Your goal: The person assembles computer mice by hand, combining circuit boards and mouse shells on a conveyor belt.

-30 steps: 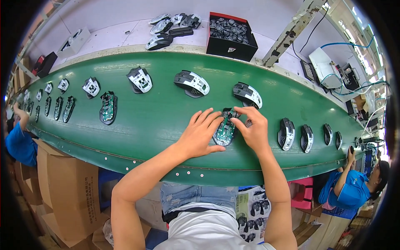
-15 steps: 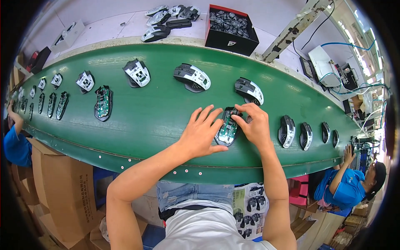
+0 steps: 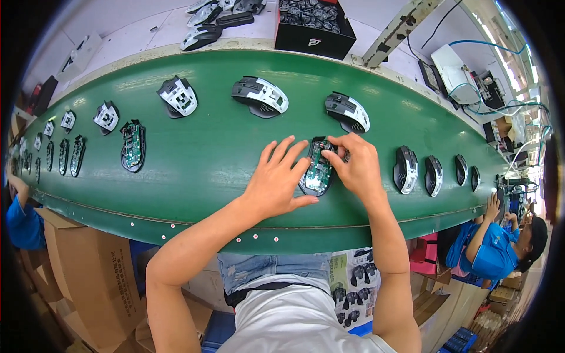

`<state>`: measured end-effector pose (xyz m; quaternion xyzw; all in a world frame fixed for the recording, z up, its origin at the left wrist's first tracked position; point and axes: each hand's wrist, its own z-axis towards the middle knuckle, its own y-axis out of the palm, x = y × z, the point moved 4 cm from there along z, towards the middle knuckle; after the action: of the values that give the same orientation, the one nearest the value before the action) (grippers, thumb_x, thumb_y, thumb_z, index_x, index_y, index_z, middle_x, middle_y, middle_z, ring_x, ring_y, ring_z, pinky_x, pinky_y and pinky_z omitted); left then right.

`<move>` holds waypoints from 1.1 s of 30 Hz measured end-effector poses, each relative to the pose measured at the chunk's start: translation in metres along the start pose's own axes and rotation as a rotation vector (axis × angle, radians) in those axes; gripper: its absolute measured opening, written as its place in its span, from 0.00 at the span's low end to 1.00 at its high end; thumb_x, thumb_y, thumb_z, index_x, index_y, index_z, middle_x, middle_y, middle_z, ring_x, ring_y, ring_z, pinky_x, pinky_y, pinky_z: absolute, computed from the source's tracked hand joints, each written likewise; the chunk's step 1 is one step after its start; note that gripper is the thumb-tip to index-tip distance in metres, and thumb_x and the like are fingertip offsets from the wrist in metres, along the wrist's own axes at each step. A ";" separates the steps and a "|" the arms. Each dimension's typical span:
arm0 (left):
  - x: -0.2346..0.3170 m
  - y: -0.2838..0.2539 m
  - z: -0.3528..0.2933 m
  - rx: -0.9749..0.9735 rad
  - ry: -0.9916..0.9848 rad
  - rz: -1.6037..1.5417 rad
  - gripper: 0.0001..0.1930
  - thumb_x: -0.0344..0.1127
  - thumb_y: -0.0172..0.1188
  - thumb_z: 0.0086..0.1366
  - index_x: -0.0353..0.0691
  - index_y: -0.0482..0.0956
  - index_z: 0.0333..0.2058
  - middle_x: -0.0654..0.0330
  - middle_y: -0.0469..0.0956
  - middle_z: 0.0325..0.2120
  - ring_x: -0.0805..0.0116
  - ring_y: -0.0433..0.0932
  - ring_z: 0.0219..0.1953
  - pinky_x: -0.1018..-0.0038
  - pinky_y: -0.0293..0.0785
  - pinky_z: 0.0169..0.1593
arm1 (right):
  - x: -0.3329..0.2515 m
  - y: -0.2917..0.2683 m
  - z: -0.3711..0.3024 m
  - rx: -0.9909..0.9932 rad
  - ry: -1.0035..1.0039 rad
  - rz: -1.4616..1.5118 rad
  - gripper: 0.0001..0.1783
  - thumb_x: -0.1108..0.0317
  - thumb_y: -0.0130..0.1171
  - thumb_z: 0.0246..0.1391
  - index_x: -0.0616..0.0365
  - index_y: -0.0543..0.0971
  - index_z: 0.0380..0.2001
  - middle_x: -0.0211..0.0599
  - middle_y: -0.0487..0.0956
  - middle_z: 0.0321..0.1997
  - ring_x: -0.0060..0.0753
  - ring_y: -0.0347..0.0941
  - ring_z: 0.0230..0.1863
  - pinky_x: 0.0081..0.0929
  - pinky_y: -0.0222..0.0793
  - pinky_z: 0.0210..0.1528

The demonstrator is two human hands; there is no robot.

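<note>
An opened computer mouse base (image 3: 318,175) with a green circuit board lies on the green work surface between my hands. My left hand (image 3: 275,182) rests along its left side, fingers spread, with the index fingertip and thumb near its edge. Thumb and index finger of my right hand (image 3: 357,162) are pinched at the far end of the board; any small part between them is hidden. Just beyond lies a black and white mouse shell (image 3: 348,110), and another shell (image 3: 261,96) sits farther left.
A second open mouse base (image 3: 133,146) lies to the left, with several bases and shells beyond. Several mouse shells (image 3: 406,169) line the right side. Behind the green surface stands a black box (image 3: 315,40) of small dark parts. Co-workers in blue (image 3: 497,253) sit at both ends.
The whole view has shifted a little, so the surroundings appear higher and mostly farther left. Both hands stay at the open mouse base, the right still pinching at its far end.
</note>
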<state>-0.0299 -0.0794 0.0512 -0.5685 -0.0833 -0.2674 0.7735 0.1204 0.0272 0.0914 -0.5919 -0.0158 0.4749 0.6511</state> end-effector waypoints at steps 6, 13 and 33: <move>-0.001 0.000 -0.002 -0.008 0.000 0.003 0.36 0.60 0.72 0.52 0.38 0.76 0.50 0.50 0.64 0.64 0.45 0.58 0.70 0.44 0.54 0.69 | 0.000 -0.005 0.007 -0.114 -0.108 -0.098 0.15 0.68 0.71 0.50 0.61 0.85 0.41 0.40 0.77 0.27 0.45 0.76 0.27 0.41 0.71 0.29; 0.000 -0.002 -0.002 -0.026 0.040 -0.032 0.34 0.58 0.71 0.55 0.35 0.74 0.49 0.52 0.62 0.68 0.47 0.59 0.71 0.45 0.54 0.70 | 0.013 0.006 -0.010 -0.111 -0.127 -0.052 0.23 0.63 0.62 0.61 0.49 0.78 0.59 0.41 0.79 0.29 0.49 0.77 0.30 0.44 0.72 0.32; -0.009 -0.010 -0.007 -0.040 0.042 -0.067 0.33 0.56 0.72 0.54 0.36 0.75 0.49 0.53 0.62 0.69 0.50 0.61 0.70 0.47 0.54 0.70 | 0.009 0.008 0.000 -0.126 0.059 0.394 0.16 0.70 0.71 0.52 0.58 0.84 0.45 0.20 0.70 0.20 0.13 0.63 0.24 0.19 0.61 0.27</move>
<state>-0.0434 -0.0850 0.0532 -0.5749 -0.0807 -0.3066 0.7543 0.1204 0.0314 0.0801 -0.6368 0.0897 0.5733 0.5077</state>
